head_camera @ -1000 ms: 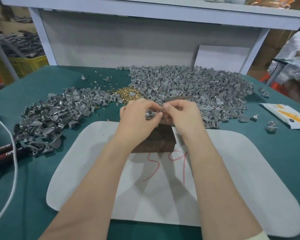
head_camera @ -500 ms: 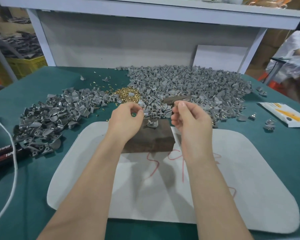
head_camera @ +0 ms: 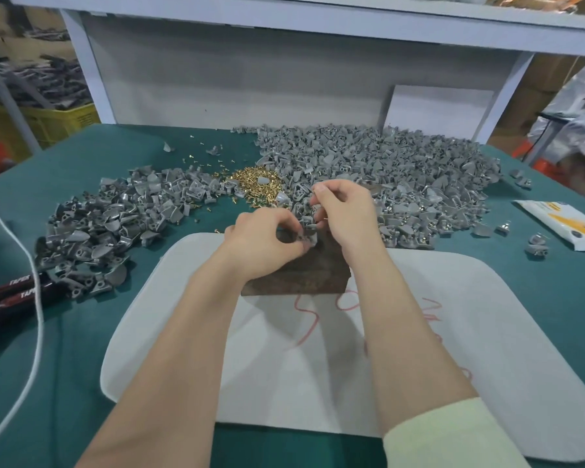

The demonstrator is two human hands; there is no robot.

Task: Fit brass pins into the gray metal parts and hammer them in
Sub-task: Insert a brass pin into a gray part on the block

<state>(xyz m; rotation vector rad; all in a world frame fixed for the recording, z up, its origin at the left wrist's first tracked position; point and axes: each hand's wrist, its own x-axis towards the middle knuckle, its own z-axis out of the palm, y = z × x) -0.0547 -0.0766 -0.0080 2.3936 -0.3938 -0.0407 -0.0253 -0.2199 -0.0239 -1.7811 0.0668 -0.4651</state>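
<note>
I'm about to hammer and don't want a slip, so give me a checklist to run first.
1. Gray part on brown block, left hand pinching it: ok.
2. Brass pins piled beyond the block: ok.
3. Right hand holding a pin: cannot tell, too small.
4. Pin seated in part: cannot tell.
5. A hand free for striking: not ok, both busy at the part.

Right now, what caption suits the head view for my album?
Left hand pinches a gray metal part over a dark block, right hand curled alongside, near brass pins.
</note>
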